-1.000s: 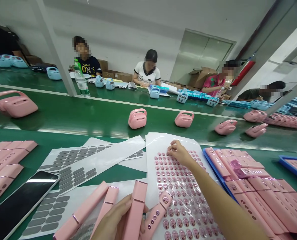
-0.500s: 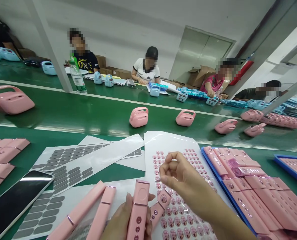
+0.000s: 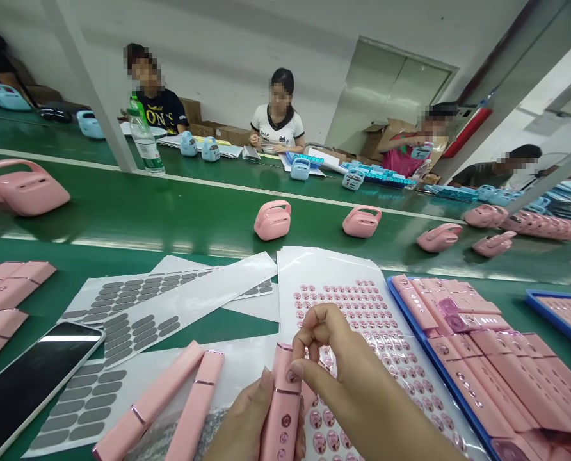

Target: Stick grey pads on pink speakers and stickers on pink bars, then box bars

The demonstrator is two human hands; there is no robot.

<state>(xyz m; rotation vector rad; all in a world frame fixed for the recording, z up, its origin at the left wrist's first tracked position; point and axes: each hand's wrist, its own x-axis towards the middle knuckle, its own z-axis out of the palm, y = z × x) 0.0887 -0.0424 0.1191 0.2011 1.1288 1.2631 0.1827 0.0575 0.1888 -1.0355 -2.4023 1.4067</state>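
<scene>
My left hand point(image 3: 240, 426) grips a pink bar-shaped part point(image 3: 281, 410) upright near the bottom edge. My right hand point(image 3: 336, 368) is curled, with thumb and fingertip pressing on the top end of that part; what lies under the fingertip is too small to make out. Just behind lies a white sheet of small round pink stickers point(image 3: 362, 307). Two more pink bars point(image 3: 170, 397) rest to the left of my left hand.
White sheets of grey oval pads point(image 3: 132, 314) and a black phone point(image 3: 31, 378) lie at left. A blue tray of pink bars point(image 3: 468, 346) sits at right. Pink handled devices point(image 3: 272, 219) ride the green belt. Several people sit across it.
My right hand left the far part of the sticker sheet and drew back to the top of the pink bar in my left hand. The bar now stands more upright.
</scene>
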